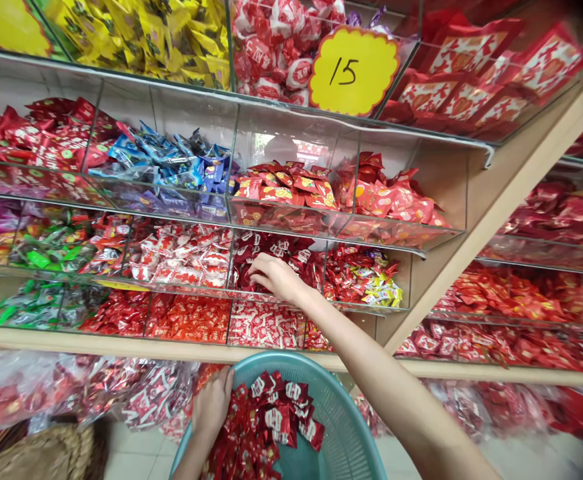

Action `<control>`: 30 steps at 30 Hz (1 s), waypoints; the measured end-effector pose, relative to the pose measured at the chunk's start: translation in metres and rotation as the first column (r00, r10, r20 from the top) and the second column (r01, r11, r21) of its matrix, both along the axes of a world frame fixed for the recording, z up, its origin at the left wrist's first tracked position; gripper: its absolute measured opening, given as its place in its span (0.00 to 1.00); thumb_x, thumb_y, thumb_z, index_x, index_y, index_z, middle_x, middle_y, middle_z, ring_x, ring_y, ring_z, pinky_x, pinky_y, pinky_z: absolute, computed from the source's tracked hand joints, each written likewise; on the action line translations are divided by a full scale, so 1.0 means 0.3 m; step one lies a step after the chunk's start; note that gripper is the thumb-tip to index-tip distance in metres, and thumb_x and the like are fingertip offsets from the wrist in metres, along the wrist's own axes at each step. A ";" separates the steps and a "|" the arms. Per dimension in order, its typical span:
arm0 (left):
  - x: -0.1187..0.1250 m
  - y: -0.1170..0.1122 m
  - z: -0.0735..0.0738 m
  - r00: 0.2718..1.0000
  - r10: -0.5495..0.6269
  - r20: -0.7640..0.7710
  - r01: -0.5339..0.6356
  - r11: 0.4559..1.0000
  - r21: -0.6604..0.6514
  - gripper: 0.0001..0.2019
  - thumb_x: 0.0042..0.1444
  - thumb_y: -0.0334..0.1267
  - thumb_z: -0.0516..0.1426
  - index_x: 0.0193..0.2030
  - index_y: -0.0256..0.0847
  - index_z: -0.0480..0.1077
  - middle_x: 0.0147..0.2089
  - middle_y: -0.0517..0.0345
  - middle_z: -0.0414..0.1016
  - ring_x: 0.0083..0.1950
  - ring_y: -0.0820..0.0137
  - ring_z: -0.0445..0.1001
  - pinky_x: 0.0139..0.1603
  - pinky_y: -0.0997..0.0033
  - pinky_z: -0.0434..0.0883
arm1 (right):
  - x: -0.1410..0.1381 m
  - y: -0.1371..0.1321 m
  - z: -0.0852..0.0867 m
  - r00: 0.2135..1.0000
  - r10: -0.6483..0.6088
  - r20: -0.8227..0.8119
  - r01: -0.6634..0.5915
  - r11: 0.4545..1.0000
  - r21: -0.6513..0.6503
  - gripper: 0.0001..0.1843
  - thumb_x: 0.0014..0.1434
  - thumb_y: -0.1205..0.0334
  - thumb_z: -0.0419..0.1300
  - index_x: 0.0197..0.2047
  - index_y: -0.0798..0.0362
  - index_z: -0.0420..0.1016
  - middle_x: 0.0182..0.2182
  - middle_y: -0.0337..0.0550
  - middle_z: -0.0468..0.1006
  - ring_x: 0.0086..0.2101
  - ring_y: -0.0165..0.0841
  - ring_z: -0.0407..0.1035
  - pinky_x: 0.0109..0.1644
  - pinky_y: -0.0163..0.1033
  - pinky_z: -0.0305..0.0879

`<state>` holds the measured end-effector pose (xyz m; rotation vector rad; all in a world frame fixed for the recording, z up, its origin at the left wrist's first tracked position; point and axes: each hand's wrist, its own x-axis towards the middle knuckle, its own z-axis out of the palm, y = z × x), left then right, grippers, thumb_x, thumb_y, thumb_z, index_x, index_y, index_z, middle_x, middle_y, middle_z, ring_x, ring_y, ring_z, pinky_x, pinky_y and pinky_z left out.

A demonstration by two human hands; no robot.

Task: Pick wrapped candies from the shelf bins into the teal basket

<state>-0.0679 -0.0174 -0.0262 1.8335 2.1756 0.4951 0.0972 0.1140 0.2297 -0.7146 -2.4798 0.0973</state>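
Observation:
My right hand point(277, 276) reaches into a clear shelf bin point(271, 293) of dark red wrapped candies point(281, 250), fingers curled down among them; what they grip is hidden. My left hand point(213, 404) holds the rim of a teal plastic basket point(344, 427) below the shelf, fingers closed over its edge. The basket carries a pile of the same dark red and white wrapped candies point(266, 427).
Tiered clear bins hold red, blue, green, purple and yellow candies across the shelves. A yellow price tag point(354, 70) reads 15. A wooden shelf divider point(496, 193) slants at right. Clear bags of candy point(96, 393) lie under the shelf; a woven basket point(46, 457) sits at bottom left.

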 end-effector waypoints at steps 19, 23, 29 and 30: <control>0.012 -0.006 0.025 0.999 0.025 -0.024 -0.025 0.999 -0.020 0.28 0.62 0.50 0.34 0.53 0.44 0.68 0.51 0.49 0.77 0.45 0.62 0.78 0.42 0.64 0.70 | 0.237 -0.460 -0.728 0.355 -0.858 -0.372 0.024 0.406 -0.913 0.26 0.45 0.34 0.60 0.25 0.50 0.64 0.20 0.40 0.72 0.22 0.37 0.71 0.26 0.40 0.67; 0.012 -0.004 0.024 0.999 0.029 -0.039 -0.030 0.999 -0.029 0.28 0.62 0.51 0.34 0.54 0.44 0.68 0.51 0.49 0.77 0.44 0.61 0.78 0.41 0.64 0.70 | 0.279 -0.466 -0.882 0.252 -0.938 -0.239 0.091 0.269 -0.959 0.28 0.37 0.31 0.60 0.23 0.48 0.62 0.18 0.41 0.72 0.20 0.38 0.70 0.23 0.40 0.66; 0.013 -0.002 0.028 0.999 0.028 -0.029 -0.029 0.999 -0.035 0.29 0.62 0.51 0.32 0.54 0.45 0.67 0.51 0.49 0.77 0.44 0.60 0.78 0.41 0.61 0.71 | 0.300 -0.454 -0.925 0.241 -0.950 -0.198 0.155 0.239 -0.958 0.26 0.39 0.34 0.60 0.23 0.49 0.62 0.16 0.41 0.71 0.18 0.36 0.69 0.20 0.38 0.62; 0.013 -0.003 0.029 0.999 0.028 -0.023 -0.029 0.999 -0.036 0.29 0.62 0.51 0.32 0.54 0.45 0.67 0.51 0.49 0.77 0.44 0.59 0.78 0.41 0.61 0.72 | 0.299 -0.449 -0.930 0.237 -0.951 -0.199 0.149 0.238 -0.960 0.25 0.39 0.35 0.60 0.23 0.49 0.63 0.16 0.41 0.72 0.18 0.36 0.69 0.20 0.37 0.62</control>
